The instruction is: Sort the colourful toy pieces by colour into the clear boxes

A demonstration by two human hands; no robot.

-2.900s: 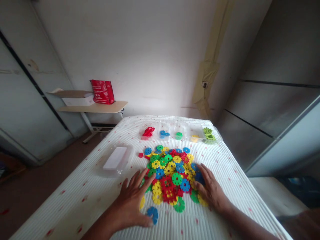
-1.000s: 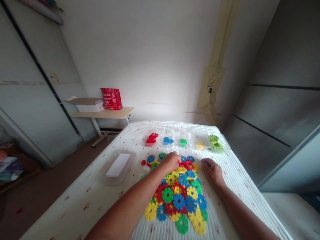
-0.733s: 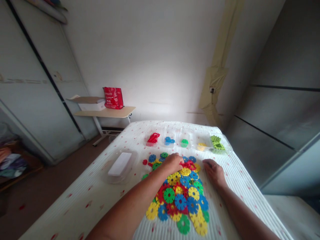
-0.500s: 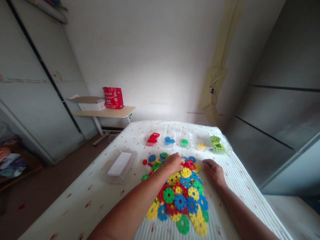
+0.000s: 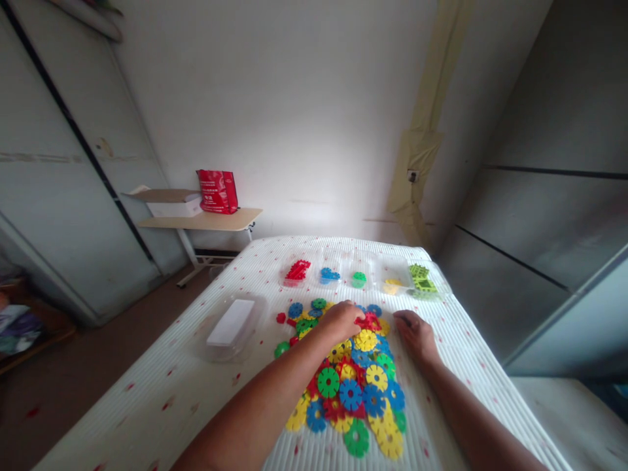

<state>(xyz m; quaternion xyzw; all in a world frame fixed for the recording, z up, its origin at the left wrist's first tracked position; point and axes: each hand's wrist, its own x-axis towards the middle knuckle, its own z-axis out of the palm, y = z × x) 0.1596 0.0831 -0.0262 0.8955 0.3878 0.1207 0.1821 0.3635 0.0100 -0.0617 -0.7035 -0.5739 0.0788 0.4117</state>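
A heap of slotted plastic discs [image 5: 351, 395] in blue, green, yellow and red lies on the patterned cover. My left hand [image 5: 346, 319] reaches over the far part of the heap. Its bent fingertips are closed at a red plastic piece [image 5: 371, 322]; the grip is partly hidden by the hand. Just right of the heap, my right hand [image 5: 416, 332] rests near the cover with its fingers curled in. Whatever those fingers hold, if anything, is hidden.
Beyond the heap stands a row of clear containers holding red pieces [image 5: 297, 271], blue pieces [image 5: 330, 275], green pieces [image 5: 359, 279], yellow pieces [image 5: 392, 286] and lime-green square pieces [image 5: 422, 280]. A clear lid [image 5: 218, 353] with a white slip [image 5: 230, 322] lies left. A side table [image 5: 210, 221] stands behind.
The whole view has shifted slightly, so everything sits a little further left. Both hands keep nearly the same places by the heap, and no piece has visibly moved.
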